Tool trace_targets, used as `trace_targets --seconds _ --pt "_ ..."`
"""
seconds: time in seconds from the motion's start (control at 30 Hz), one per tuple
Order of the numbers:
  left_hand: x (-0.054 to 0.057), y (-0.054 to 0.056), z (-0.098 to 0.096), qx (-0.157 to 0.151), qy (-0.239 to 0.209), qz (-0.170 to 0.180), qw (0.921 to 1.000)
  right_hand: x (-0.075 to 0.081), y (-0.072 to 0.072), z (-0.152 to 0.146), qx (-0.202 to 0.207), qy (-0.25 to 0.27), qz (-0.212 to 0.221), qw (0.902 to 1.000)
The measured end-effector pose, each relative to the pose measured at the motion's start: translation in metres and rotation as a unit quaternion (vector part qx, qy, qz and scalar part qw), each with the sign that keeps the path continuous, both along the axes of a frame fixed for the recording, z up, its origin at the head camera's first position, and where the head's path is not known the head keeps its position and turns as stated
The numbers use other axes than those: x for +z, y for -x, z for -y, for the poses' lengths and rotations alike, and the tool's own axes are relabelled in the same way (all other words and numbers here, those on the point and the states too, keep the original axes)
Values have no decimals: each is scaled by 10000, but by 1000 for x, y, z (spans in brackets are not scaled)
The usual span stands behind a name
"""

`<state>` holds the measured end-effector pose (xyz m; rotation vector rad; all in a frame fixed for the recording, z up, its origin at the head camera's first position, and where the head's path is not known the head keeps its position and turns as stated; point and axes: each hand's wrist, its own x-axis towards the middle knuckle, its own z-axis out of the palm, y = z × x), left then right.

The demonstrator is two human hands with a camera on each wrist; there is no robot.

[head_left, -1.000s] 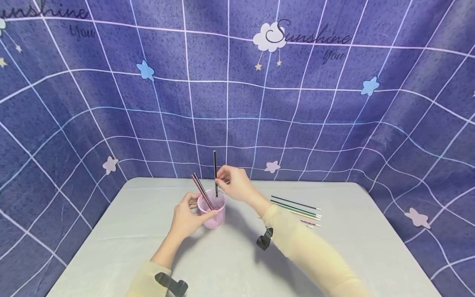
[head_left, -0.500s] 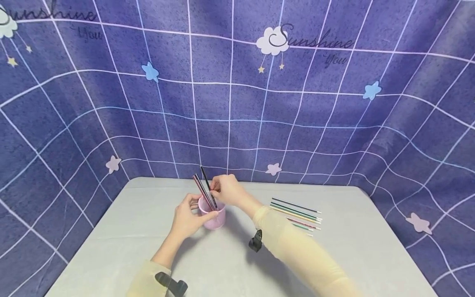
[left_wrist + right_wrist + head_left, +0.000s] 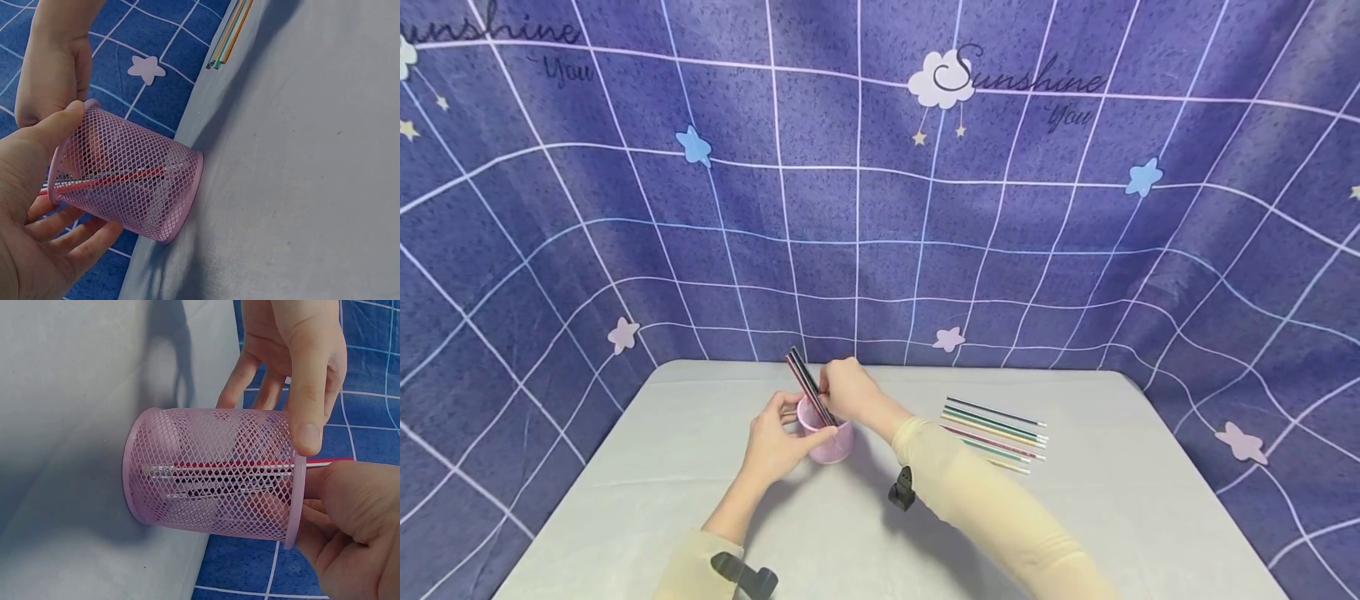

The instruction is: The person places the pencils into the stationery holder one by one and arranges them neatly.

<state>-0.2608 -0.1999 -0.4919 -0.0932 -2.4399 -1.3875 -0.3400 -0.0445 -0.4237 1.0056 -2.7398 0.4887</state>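
Note:
A pink mesh pencil cup [image 3: 832, 450] stands upright on the table. My left hand [image 3: 777, 440] grips it near the rim, thumb [image 3: 307, 437] across the rim in the right wrist view. Several pencils lean to the left in the cup, among them a red one [image 3: 112, 181] and a black one [image 3: 805, 363]. With its fingertips inside the cup's mouth, my right hand [image 3: 852, 390] pinches the black pencil; the fingertips are partly hidden by the mesh. In the right wrist view the right hand [image 3: 359, 525] is beside the rim.
Several pencils [image 3: 996, 421] lie in a loose row on the grey-white table [image 3: 1135, 500], right of the cup. A purple-blue gridded cloth [image 3: 880, 208] stands behind and at both sides of the table. The right forearm [image 3: 985, 508] crosses the table in front of the row.
The black pencil, upright above the cup a second ago, has come down into it and tilted left beside the others. My right hand moved left and down with it. My left hand stays on the cup.

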Motion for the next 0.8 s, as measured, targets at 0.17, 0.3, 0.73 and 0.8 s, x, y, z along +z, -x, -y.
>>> trace_targets --seconds 0.17,0.3,0.73,0.8 --pt "1 0 0 3 -4 -14 10000 0 1 -1 -31 -71 -18 10000" --pt "2 2 0 -18 38 -40 10000 0 0 -1 -61 -118 -17 9999" --pt "-3 0 2 -14 -5 -22 10000 20 -15 -20 71 331 111 9994" --pt "-4 1 2 -19 -1 -24 10000 27 -17 -31 137 482 23 9987"
